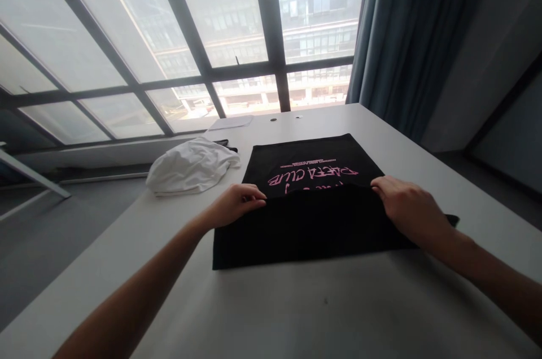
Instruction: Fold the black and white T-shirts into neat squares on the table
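Observation:
A black cloth (313,153) with pink lettering lies on the white table, its near part folded over so that the fold's edge crosses the lettering. My left hand (237,202) pinches the left end of that edge between thumb and fingers. At the right end, my right hand (404,204) grips the same edge, its fingers closed on the fabric. Part of the lettering is hidden under the folded layer. A small dark piece of cloth sticks out beyond my right wrist.
A crumpled white cloth (192,167) lies at the table's left edge, with a black item (226,145) behind it. A white sheet (232,122) is near the far edge of the table (330,122). Windows stand beyond, and a blue curtain (406,37) hangs at the right.

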`<state>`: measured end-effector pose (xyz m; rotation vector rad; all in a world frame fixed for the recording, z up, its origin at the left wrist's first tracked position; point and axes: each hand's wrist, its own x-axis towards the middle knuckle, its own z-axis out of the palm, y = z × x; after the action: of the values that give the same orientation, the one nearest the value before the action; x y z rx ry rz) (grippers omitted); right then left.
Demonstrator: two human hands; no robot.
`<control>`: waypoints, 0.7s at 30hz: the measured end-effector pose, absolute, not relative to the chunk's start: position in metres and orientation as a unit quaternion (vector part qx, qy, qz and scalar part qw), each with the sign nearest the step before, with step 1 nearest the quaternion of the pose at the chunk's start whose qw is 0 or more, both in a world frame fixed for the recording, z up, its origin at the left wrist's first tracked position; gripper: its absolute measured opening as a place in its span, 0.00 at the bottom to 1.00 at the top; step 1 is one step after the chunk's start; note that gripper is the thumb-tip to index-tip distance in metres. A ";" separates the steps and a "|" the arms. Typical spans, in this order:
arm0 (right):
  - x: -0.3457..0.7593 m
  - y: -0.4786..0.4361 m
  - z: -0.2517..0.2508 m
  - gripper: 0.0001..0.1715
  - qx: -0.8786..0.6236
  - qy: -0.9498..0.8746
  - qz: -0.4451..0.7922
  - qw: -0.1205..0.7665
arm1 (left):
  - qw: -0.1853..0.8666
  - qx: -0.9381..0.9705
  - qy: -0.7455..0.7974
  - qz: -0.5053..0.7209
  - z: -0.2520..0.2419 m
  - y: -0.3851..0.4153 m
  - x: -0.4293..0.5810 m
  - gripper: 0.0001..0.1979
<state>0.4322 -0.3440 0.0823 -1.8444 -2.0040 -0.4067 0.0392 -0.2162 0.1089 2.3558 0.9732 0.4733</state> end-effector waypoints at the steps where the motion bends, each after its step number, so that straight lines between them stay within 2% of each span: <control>1: 0.433 -0.334 0.086 0.16 -0.657 -0.716 -0.148 0.184 | 0.278 0.873 0.363 0.171 0.109 -0.202 0.040 0.15; 7: 0.440 -0.261 0.092 0.18 -0.669 -0.725 -0.125 0.107 | 0.290 0.846 0.420 0.154 0.100 -0.118 0.054 0.20; 14: 0.445 -0.176 0.047 0.17 -0.686 -0.727 -0.020 0.020 | 0.282 0.812 0.491 0.141 0.047 -0.069 0.082 0.17; 18: 0.454 -0.168 0.026 0.19 -0.686 -0.726 0.023 0.034 | 0.242 0.812 0.507 0.156 0.024 -0.071 0.072 0.19; 21: 0.471 -0.171 0.023 0.23 -0.701 -0.710 0.051 0.048 | 0.271 0.801 0.514 0.144 0.027 -0.077 0.053 0.24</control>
<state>0.4715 -0.1712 0.0232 -2.1375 -2.1633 0.1566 0.0532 -0.0766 0.0271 2.1577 1.3835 0.3874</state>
